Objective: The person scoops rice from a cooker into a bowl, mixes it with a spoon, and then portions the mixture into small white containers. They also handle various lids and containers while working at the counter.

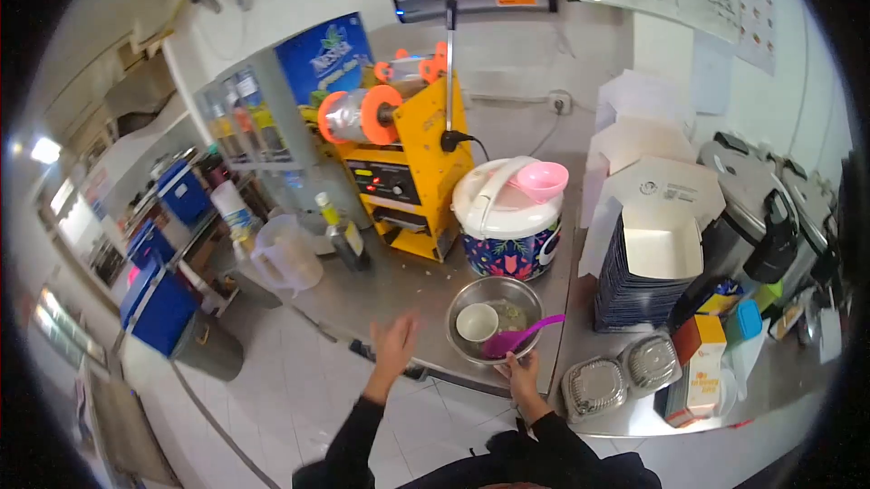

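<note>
A steel bowl (460, 290) stands at the counter's front edge, holding a small white cup (477, 322) and a purple rice paddle (517, 338) whose handle sticks out over the right rim. My right hand (520, 375) grips the bowl's near rim, just below the paddle. To the left of the bowl, my left hand (396, 344) is raised in front of the counter edge, fingers stretched and touching nothing. Behind the bowl sits a flower-patterned rice cooker (509, 253) with a pink bowl (542, 181) on its white lid.
A yellow cup-sealing machine (426, 163) rises at the back. A bottle (343, 233) and a clear plastic jug (288, 258) stand to the left. On the right are stacked takeaway boxes (639, 280), clear lidded containers (595, 387) and an orange-and-white carton (698, 371).
</note>
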`<state>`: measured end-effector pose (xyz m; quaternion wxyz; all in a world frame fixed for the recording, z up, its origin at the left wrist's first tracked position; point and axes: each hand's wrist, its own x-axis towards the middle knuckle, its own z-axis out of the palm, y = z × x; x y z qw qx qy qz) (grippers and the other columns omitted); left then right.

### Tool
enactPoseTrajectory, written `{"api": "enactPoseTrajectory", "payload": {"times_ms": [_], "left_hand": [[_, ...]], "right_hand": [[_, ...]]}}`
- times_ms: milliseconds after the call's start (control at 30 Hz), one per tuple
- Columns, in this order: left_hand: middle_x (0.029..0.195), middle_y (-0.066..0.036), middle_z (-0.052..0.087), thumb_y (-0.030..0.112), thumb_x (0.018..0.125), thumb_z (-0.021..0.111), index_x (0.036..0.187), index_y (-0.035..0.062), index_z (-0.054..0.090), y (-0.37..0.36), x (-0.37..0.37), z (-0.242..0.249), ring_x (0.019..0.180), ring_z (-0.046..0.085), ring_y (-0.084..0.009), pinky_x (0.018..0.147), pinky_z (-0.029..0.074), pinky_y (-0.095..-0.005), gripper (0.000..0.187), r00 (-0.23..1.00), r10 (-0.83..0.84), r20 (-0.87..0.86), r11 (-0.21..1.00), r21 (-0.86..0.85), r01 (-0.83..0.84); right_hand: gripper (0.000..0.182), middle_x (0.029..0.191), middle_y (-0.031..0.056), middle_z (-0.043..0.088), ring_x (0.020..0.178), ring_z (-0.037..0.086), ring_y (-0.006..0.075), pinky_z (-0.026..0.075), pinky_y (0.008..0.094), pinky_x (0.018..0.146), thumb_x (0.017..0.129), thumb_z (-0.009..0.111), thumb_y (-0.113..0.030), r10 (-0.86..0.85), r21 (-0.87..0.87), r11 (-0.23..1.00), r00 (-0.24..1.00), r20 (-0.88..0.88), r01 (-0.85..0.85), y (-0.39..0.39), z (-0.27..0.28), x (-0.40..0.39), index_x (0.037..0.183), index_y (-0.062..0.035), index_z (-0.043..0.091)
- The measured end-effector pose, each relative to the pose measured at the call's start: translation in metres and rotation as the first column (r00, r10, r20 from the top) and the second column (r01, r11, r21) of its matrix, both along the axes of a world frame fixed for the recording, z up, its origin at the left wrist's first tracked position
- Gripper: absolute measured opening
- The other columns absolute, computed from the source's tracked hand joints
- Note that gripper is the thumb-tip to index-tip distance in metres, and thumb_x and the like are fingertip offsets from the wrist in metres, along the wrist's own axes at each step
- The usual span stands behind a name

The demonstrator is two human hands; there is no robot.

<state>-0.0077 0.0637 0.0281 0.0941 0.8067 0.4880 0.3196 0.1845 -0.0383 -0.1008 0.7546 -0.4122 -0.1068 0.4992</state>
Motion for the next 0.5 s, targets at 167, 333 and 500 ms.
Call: {"api": "enactPoseTrajectory", "payload": {"times_ms": [167,333,500], "left_hand": [[0.112,-0.008,0.045,0.015,0.072,0.051,0.107,0.0099,0.047,0.156,0.18,0.076,0.11,0.035,-0.0232,0.087,0.021,-0.0474,0.035,0.944,-0.321,-0.08,0.84,0.437,0.322],[0.115,-0.008,0.043,0.021,0.069,0.054,0.094,0.0079,0.057,0.207,0.299,0.094,0.117,0.025,-0.0279,0.087,0.013,-0.0625,0.029,0.822,-0.374,-0.429,0.816,0.27,0.512],[0.091,-0.015,0.053,0.029,0.073,0.054,0.091,0.0032,0.053,0.175,0.315,0.1,0.088,0.051,-0.03,0.079,0.037,-0.0437,0.032,0.615,-0.773,-0.154,0.624,-0.009,0.781]], "right_hand": [[0.045,0.094,0.0091,0.044,0.081,0.051,0.0193,0.048,0.0348,0.067,0.075,0.059,-0.016,0.034,-0.102,0.995,0.976,0.217,-0.011,0.007,-0.013,0.029,0.105,-0.0072,0.027],[0.054,0.109,0.0151,0.029,0.091,0.042,0.0212,0.042,0.0301,0.066,0.073,0.059,-0.017,-0.206,-0.091,0.966,0.931,0.303,0.243,-0.001,-0.008,0.056,0.11,-0.004,0.021],[0.043,0.11,0.0144,0.029,0.094,0.039,0.0218,0.037,0.0321,0.073,0.075,0.052,-0.013,-0.617,0.152,0.723,0.531,0.581,0.674,0.008,0.032,0.061,0.107,-0.0055,0.024]]}}
